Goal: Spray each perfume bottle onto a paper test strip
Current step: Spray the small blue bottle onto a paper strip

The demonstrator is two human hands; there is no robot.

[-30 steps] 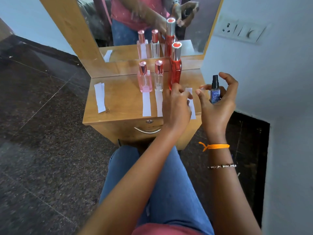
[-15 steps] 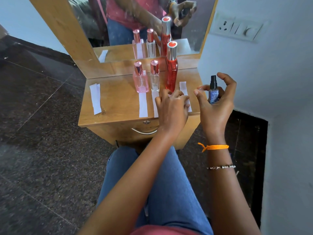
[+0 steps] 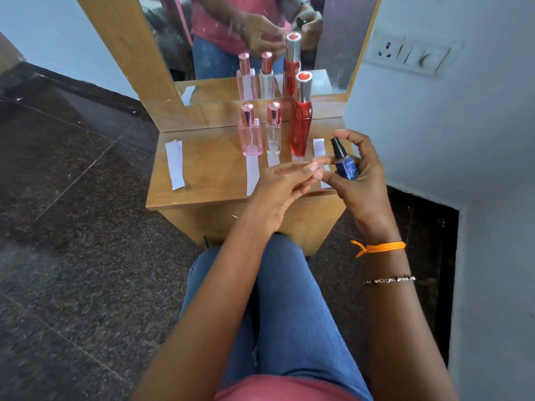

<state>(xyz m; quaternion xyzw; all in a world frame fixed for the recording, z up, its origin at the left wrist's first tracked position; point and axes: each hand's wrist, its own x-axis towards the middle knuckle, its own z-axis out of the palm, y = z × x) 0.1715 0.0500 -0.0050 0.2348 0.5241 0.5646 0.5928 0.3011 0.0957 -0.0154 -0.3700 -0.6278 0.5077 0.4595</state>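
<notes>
- The small blue bottle [image 3: 346,168] with a black spray top is held upright in the air above the right near part of the bench [image 3: 208,180], wrapped in the right hand [image 3: 360,180].
- The right hand grips the blue bottle with thumb and curled fingers around its body, and the index finger arches over the black spray top.
- The left hand [image 3: 282,188] hangs just left of the blue bottle, fingers fairly straight and relaxed, pointing right, with the fingertips [image 3: 314,166] close to the right thumb; whether they touch the bottle cannot be told. It holds nothing.
- A paper strip [image 3: 319,147] lies on the bench just behind and under the two hands, its near end partly hidden by them.
- The tall red bottle [image 3: 301,125] with a silver cap stands upright just left of that strip, at the far side of the bench.
- A clear bottle [image 3: 273,134] and a pink bottle [image 3: 250,137], both with rosy metallic caps, stand upright in a row to the left of the red one.
- A paper strip [image 3: 252,175] lies in front of the pink bottle, and a shorter visible piece of strip [image 3: 273,160] lies in front of the clear one, partly covered by the left hand.
- Another paper strip [image 3: 174,164] lies well apart near the left edge of the bench.
- A mirror [image 3: 260,39] in a wooden frame stands behind the bench and reflects the bottles and hands.
- An orange thread [image 3: 377,248] and a beaded bracelet [image 3: 389,280] circle the right wrist.
- A switch plate [image 3: 411,57] sits on the wall to the right.
</notes>
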